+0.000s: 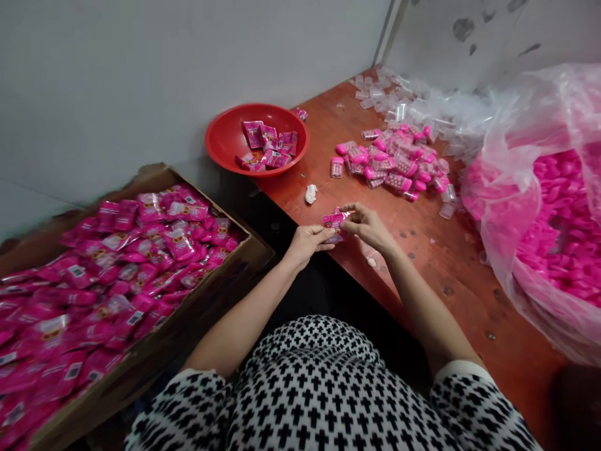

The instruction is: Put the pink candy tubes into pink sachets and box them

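Between my two hands, over the table's near edge, is a small pink printed packet (332,220). My left hand (307,243) pinches its lower left part between thumb and fingers. At the packet's upper right, the fingers of my right hand (366,224) are closed on its crinkled, shiny edge. Whether anything is inside the packet cannot be seen. Just beyond my hands, a crumpled white lump (310,193) lies on the table, and a smaller white scrap (371,262) lies below my right wrist.
A red bowl (213,147) with several pink packets stands at the table's far left corner. Small pink-capped bottles (399,160) are heaped on the red table (422,263). Clear plastic cups (422,103) lie behind them. A bag of pink caps (558,213) stands right; a carton (256,247) of filled packets, left.
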{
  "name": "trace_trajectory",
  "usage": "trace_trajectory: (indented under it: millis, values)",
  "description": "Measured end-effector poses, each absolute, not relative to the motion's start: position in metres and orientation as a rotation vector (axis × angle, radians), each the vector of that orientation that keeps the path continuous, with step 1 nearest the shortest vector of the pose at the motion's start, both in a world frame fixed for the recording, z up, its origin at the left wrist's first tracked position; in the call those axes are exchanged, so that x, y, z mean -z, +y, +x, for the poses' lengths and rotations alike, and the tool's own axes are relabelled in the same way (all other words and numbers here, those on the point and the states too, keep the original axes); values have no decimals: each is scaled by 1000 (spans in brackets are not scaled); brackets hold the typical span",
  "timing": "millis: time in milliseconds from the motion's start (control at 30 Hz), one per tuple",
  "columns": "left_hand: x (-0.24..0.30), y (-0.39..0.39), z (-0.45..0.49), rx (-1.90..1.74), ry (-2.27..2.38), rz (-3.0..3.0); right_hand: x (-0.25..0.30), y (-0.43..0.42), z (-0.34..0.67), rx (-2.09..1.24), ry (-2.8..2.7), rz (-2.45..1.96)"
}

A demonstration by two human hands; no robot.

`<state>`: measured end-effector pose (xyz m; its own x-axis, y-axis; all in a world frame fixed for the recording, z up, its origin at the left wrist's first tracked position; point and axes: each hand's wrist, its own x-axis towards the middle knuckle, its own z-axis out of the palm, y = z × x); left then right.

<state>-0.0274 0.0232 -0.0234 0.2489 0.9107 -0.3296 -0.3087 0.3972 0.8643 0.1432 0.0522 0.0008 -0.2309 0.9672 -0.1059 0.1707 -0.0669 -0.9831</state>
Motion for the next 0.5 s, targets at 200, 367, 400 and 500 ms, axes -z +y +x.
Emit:
trace_trajectory:
  millis: [200, 367, 400, 500]
  values:
    - [21, 22, -39, -1073, 1081, 557, -14, 127, 118, -563, -1800, -1772]
    - [23, 24, -50, -1138, 1053, 341, -5, 194, 90, -178, -1943, -2076]
    - [24, 25, -52, -1160, 1039, 303, -3, 203, 88, -162, -1998, -2127]
    - [23, 30, -58, -1195, 992, 188, 2, 218, 91, -129, -2127, -2229]
